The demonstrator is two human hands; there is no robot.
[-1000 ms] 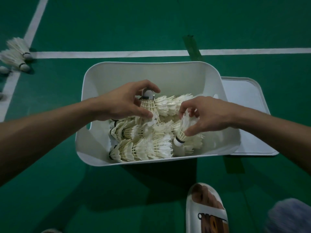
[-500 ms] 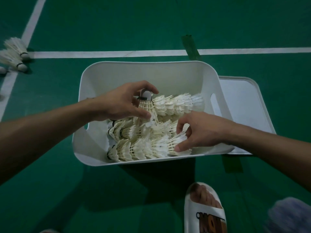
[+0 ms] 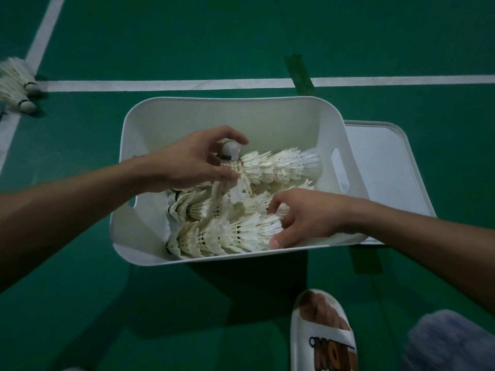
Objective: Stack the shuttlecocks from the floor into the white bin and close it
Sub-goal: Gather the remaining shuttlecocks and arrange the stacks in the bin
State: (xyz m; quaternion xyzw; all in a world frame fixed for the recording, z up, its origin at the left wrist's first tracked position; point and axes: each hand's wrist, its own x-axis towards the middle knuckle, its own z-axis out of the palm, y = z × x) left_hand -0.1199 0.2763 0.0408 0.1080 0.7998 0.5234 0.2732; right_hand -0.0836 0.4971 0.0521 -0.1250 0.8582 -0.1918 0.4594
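Stacked shuttlecocks lie on their sides in three rows inside the bin [image 3: 254,121], which sits open on the green floor [image 3: 187,36]. The far row [image 3: 281,167] runs left to right, its open feather end close to the bin's right wall. The middle row [image 3: 203,207] and the near row [image 3: 227,236] lie with their corks toward the left.

The left hand [image 3: 184,162] reaches in over the left rim. Its fingers [image 3: 230,133] and thumb are curled round one shuttlecock [image 3: 231,149], held cork up at the left end of the far row, with its feathers pointing down among the others. The right hand [image 3: 310,215] comes in over the near right corner. Its fingers [image 3: 277,202] curl over the feather end of the near row and the thumb presses in from the near side, so it grips that end.

The lid [image 3: 383,167] lies flat on the floor just right of the bin, partly tucked behind it. A few loose shuttlecocks [image 3: 16,84] lie on the floor well to the left, corks toward the bin, beside a white line [image 3: 160,84]. A strip of dark green tape [image 3: 300,73] crosses that line behind the bin. A foot in a white sandal [image 3: 324,341] stands on the near side.
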